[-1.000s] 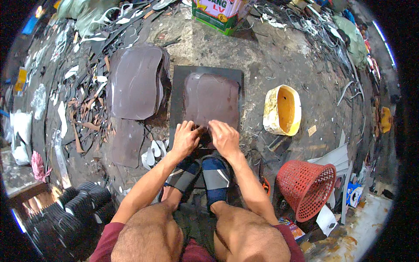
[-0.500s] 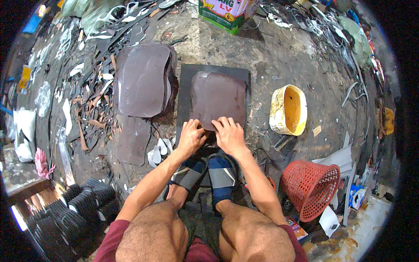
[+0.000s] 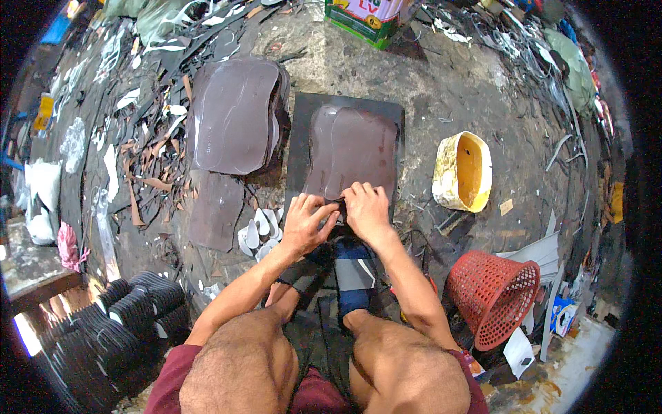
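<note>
A brown sole-shaped sheet with wavy edges lies on a black board on the floor, with what looks like another sheet's edge along its left side. My left hand is at the near edge, index finger and thumb drawn together in a pinch there. Just to its right, my right hand has its fingers curled over the same edge, gripping it. My fingers hide that edge and whatever lies beneath it. A thick stack of similar brown sheets rests to the left of the board.
A yellow-lined tub stands right of the board. Nearer lies a tipped red basket. Small white cut pieces and a loose brown sheet lie left. Black soles are stacked at lower left; a tin stands far off.
The sheet on the board has turned a little and its outline shows differently. My left thumb and index finger have shifted toward my right hand. The whole view has also shifted slightly.
</note>
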A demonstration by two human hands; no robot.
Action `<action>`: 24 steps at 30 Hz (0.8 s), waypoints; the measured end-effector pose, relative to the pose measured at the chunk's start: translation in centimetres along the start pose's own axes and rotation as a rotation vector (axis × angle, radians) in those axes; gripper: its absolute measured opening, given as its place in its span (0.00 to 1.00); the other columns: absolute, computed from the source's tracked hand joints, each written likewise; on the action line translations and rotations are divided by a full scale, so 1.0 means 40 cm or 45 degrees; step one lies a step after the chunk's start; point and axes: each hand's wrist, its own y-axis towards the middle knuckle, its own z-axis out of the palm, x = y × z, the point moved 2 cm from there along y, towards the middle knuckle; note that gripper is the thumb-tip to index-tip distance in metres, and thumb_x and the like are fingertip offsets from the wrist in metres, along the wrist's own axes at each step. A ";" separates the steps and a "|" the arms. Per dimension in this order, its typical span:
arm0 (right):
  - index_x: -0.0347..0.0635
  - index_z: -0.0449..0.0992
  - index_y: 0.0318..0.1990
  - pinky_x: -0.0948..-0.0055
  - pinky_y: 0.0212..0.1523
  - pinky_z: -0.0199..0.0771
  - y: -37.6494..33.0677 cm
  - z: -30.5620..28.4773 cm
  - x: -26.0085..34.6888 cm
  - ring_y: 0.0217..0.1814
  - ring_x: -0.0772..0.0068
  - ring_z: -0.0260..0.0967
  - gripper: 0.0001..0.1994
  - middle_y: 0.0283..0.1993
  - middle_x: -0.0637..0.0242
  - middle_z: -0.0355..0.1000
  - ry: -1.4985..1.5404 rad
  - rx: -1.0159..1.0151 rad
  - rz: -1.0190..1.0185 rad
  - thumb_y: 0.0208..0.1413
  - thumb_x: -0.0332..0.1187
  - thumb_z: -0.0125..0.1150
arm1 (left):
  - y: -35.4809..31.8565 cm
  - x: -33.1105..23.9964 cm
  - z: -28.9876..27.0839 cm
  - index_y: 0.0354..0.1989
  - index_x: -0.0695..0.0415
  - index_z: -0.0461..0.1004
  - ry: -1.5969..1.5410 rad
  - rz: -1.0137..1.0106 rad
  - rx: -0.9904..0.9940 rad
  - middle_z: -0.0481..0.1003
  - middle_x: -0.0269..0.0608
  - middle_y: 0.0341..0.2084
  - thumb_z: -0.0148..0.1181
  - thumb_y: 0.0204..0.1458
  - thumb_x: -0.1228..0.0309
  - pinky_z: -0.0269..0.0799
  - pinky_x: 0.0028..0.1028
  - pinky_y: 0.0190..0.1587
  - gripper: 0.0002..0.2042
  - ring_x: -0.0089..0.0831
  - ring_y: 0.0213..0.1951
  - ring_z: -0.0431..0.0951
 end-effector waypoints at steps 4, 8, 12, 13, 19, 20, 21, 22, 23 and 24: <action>0.46 0.81 0.58 0.57 0.68 0.71 0.137 -0.090 -0.167 0.66 0.51 0.73 0.28 0.64 0.57 0.76 0.949 0.281 -0.033 0.53 0.51 0.72 | -0.011 0.012 0.007 0.64 0.53 0.73 0.241 0.037 0.303 0.71 0.47 0.55 0.61 0.61 0.54 0.65 0.46 0.59 0.25 0.48 0.58 0.69; 0.50 0.65 0.73 0.45 0.71 0.62 0.318 -0.096 -0.288 0.79 0.51 0.54 0.32 0.77 0.60 0.60 0.184 -0.202 0.466 0.62 0.43 0.63 | -0.054 -0.005 -0.030 0.68 0.53 0.68 0.173 0.036 0.364 0.65 0.52 0.65 0.61 0.62 0.52 0.60 0.49 0.67 0.30 0.54 0.64 0.64; 0.46 0.73 0.52 0.51 0.55 0.71 0.256 -0.056 -0.245 0.56 0.52 0.74 0.16 0.52 0.62 0.76 0.127 -0.587 0.328 0.57 0.32 0.66 | -0.223 0.026 -0.196 0.62 0.50 0.76 0.154 -0.367 -0.143 0.73 0.49 0.57 0.74 0.50 0.66 0.68 0.47 0.59 0.28 0.51 0.55 0.73; 0.49 0.73 0.47 0.54 0.54 0.70 0.218 -0.071 -0.190 0.52 0.56 0.76 0.12 0.44 0.66 0.77 0.175 -0.565 0.281 0.57 0.30 0.66 | -0.309 0.054 -0.216 0.57 0.52 0.78 0.248 -0.576 -0.311 0.74 0.49 0.52 0.74 0.47 0.72 0.70 0.47 0.56 0.25 0.49 0.53 0.74; 0.35 0.81 0.54 0.68 0.60 0.73 -0.002 -0.354 -0.133 0.55 0.69 0.75 0.14 0.53 0.65 0.79 1.107 -0.829 0.453 0.63 0.27 0.65 | -0.465 0.072 -0.227 0.50 0.58 0.79 0.070 -0.879 -0.458 0.75 0.44 0.39 0.75 0.49 0.73 0.75 0.36 0.40 0.18 0.39 0.38 0.78; 0.36 0.81 0.55 0.67 0.61 0.72 -0.033 -0.395 -0.173 0.56 0.68 0.74 0.14 0.53 0.63 0.79 1.217 -1.082 0.525 0.62 0.27 0.66 | -0.417 0.070 -0.221 0.49 0.59 0.80 0.000 -0.932 -0.477 0.75 0.44 0.39 0.75 0.50 0.73 0.75 0.34 0.39 0.18 0.37 0.37 0.78; 0.36 0.78 0.58 0.65 0.62 0.71 -0.061 -0.424 -0.193 0.57 0.67 0.74 0.17 0.55 0.61 0.78 1.624 -1.213 0.548 0.63 0.27 0.67 | -0.381 0.078 -0.221 0.49 0.59 0.80 0.030 -0.999 -0.472 0.75 0.44 0.39 0.76 0.49 0.71 0.75 0.34 0.37 0.18 0.36 0.33 0.77; 0.36 0.75 0.60 0.64 0.62 0.71 -0.082 -0.442 -0.195 0.58 0.66 0.72 0.19 0.57 0.59 0.77 1.585 -1.278 0.577 0.63 0.27 0.67 | -0.341 0.091 -0.214 0.48 0.58 0.81 0.031 -0.984 -0.478 0.76 0.43 0.37 0.77 0.49 0.70 0.76 0.34 0.37 0.18 0.34 0.33 0.77; 0.36 0.73 0.62 0.63 0.63 0.70 -0.099 -0.435 -0.192 0.59 0.65 0.71 0.21 0.59 0.58 0.75 1.566 -1.329 0.612 0.63 0.27 0.67 | -0.330 0.103 -0.212 0.47 0.58 0.82 0.051 -0.979 -0.479 0.76 0.42 0.35 0.78 0.48 0.69 0.76 0.34 0.36 0.18 0.33 0.32 0.78; 0.36 0.71 0.62 0.62 0.64 0.69 -0.104 -0.397 -0.182 0.60 0.65 0.70 0.22 0.61 0.59 0.73 1.546 -1.329 0.623 0.62 0.27 0.67 | -0.336 0.121 -0.206 0.47 0.58 0.82 0.054 -0.970 -0.388 0.78 0.43 0.34 0.77 0.48 0.69 0.77 0.34 0.38 0.18 0.35 0.33 0.79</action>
